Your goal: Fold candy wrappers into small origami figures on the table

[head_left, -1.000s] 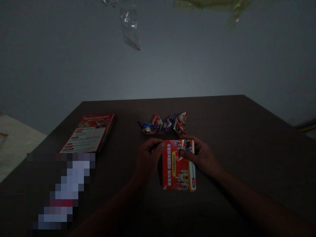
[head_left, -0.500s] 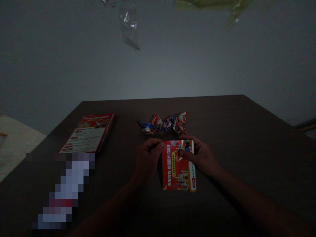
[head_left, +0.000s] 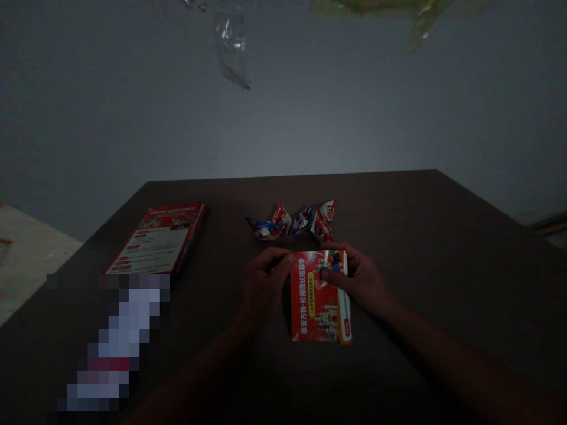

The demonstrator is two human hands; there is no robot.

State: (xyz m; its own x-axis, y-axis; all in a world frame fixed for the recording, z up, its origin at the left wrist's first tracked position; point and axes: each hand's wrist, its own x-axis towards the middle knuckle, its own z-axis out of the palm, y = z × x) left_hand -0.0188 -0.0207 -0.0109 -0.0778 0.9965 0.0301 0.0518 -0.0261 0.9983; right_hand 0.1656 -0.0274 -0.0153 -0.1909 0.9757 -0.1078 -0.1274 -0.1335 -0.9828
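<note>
A red printed leaflet (head_left: 305, 307), which looks folded, is between my hands above the near middle of the table, its print turned sideways. My left hand (head_left: 266, 280) pinches its upper left corner between thumb and fingers. On the upper right edge, my right hand (head_left: 365, 280) grips it, thumb on the front and fingers behind. Just beyond the hands lie two folded paper shapes with pointed tips: a blue and red one (head_left: 268, 227) on the left and a similar one (head_left: 312, 221) on the right.
On the left of the dark table (head_left: 398, 206) lies a stack of red and white leaflets (head_left: 155, 239). A blurred-out pale patch (head_left: 128, 330) is nearer me. A grey wall (head_left: 310, 118) stands behind the table, with a clear plastic piece (head_left: 233, 50) on it.
</note>
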